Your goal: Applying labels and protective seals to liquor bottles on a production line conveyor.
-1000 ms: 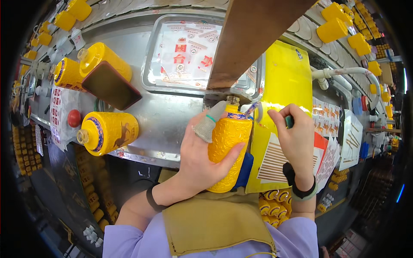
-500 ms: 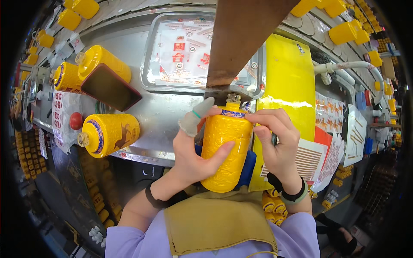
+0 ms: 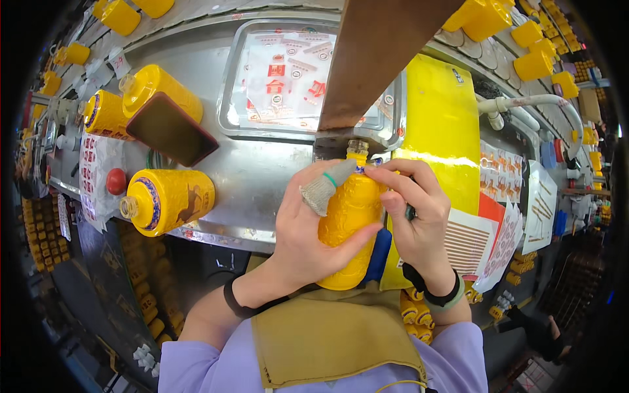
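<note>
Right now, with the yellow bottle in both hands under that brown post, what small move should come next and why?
Probably press the right hand's fingertips down along the neck. The left hand already grips the yellow bottle upright, and the right fingers sit at its blue neck band, so it looks steady enough.

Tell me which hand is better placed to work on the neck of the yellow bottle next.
Right hand, probably: its fingertips already sit at the neck of the yellow bottle, while the left hand is wrapped around the body, steadying it.

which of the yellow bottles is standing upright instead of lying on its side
The yellow bottle in the left hand, pinched near its neck by the right hand. The others lie sideways on the metal bench.
</note>
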A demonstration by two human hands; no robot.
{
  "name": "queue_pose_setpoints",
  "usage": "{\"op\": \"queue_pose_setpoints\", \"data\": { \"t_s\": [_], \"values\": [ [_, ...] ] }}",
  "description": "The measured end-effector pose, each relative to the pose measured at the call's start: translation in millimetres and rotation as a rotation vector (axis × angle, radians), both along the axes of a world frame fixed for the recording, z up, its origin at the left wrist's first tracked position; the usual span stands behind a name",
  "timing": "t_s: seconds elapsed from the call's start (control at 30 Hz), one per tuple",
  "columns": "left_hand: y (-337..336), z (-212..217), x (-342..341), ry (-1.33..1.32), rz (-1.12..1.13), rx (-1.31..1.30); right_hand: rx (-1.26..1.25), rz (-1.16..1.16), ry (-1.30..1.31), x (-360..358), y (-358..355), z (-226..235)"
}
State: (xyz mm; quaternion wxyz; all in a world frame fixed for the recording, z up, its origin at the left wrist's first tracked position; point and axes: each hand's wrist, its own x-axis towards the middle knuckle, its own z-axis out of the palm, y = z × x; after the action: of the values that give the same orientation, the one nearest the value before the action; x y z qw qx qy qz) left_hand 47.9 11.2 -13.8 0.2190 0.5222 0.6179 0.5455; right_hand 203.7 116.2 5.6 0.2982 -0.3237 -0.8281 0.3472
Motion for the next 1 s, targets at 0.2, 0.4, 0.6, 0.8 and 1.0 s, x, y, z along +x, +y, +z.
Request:
{"op": "queue_pose_setpoints", "data": {
  "t_s": [0.2, 0.4, 0.6, 0.8, 1.0],
  "values": [
    [-4.0, -11.9, -3.1, -0.013, 0.004, -0.021, 0.030, -0.028, 0.034, 5.1, 3.1, -6.1],
    [1.1, -40.7, -20.5, -0.650, -0.206, 0.134, 0.027, -0.092, -0.031, 12.6, 9.4, -3.3],
    [-5.6, -20.1, -11.0, -0.185, -0.092, 0.047, 0.039, -0.070, 0.053, 7.0, 2.2, -0.7],
    [-0.2, -3.0, 1.7, 0.135, 0.015, -0.006, 0.053, -0.017, 0.033, 0.6, -2.9, -3.9],
    [6.1, 6.3, 7.5, 0.108, -0.007, 0.075, 0.089, -0.036, 0.043, 1.8, -4.7, 2.1]
  ]
}}
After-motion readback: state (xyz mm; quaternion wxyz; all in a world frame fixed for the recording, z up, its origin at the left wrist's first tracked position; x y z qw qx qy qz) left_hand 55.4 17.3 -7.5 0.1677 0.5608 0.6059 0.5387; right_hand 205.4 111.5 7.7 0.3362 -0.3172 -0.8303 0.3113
